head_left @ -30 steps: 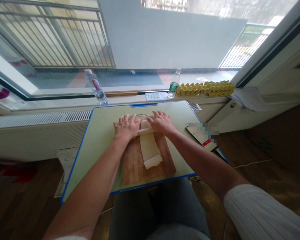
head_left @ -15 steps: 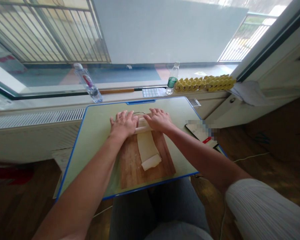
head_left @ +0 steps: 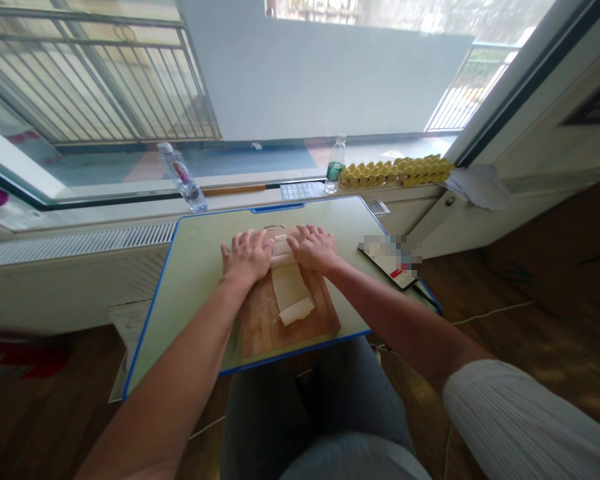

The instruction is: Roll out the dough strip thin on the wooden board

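Observation:
My left hand (head_left: 246, 257) lies palm down with its fingers stretched forward, on the left end of a pale rolling pin (head_left: 283, 260). On the pin's right end rests my right hand (head_left: 314, 248), also flat and with its fingers extended. Both palms hide the pin's ends. Beneath the pin runs a long strip of pale dough (head_left: 290, 283); its near end is folded over, and some of it shows beyond the pin between my hands. The dough lies on a wooden cutting board (head_left: 265, 327), whose wire handle shows at the far edge.
The board sits on a blue-edged folding table (head_left: 200, 253). A phone (head_left: 387, 261) with a cable lies at the table's right edge. On the windowsill stand two plastic bottles (head_left: 183, 179) and yellow egg cartons (head_left: 400, 172). A radiator (head_left: 80, 247) is behind at left.
The camera view has shifted slightly, so the table and sill appear moved. Both hands stay flat on the rolling pin near the board's far end, with little other change.

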`<control>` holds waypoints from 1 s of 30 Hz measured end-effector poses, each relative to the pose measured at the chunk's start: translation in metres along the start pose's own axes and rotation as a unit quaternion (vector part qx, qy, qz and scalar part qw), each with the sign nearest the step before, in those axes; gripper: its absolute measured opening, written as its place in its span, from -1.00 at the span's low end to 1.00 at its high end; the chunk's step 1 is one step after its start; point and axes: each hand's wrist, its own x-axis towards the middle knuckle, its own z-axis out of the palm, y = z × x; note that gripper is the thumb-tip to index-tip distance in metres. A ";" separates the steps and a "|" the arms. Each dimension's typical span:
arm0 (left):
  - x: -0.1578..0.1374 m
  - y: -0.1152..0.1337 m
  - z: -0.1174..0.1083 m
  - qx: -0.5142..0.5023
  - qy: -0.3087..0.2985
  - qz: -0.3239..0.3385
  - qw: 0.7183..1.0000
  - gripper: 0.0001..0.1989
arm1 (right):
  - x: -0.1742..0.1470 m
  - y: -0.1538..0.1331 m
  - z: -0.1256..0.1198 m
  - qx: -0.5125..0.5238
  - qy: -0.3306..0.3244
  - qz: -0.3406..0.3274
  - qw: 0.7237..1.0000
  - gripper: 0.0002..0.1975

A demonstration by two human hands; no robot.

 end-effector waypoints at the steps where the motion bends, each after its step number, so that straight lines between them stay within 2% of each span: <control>1: -0.003 0.000 0.001 0.001 0.003 0.002 1.000 -0.32 | -0.003 0.000 0.001 -0.003 0.010 0.000 1.000 -0.36; 8: -0.020 0.003 0.006 0.016 0.047 0.004 0.999 -0.36 | -0.017 0.000 0.008 -0.028 0.042 -0.009 0.999 -0.39; 13: -0.017 0.002 0.006 0.014 0.032 0.001 0.999 -0.34 | -0.015 0.000 0.008 -0.019 0.040 -0.004 0.999 -0.38; 21: 0.017 -0.001 0.002 -0.007 0.002 -0.005 1.000 -0.33 | 0.017 0.000 0.001 0.012 -0.013 0.002 1.000 -0.39; 24: 0.032 -0.003 0.002 -0.010 0.021 0.005 1.000 -0.36 | 0.036 -0.001 0.001 0.022 -0.016 0.001 1.000 -0.43; 30: 0.059 -0.004 0.002 -0.004 0.053 -0.002 0.999 -0.43 | 0.069 -0.003 0.004 0.029 0.002 0.009 1.000 -0.34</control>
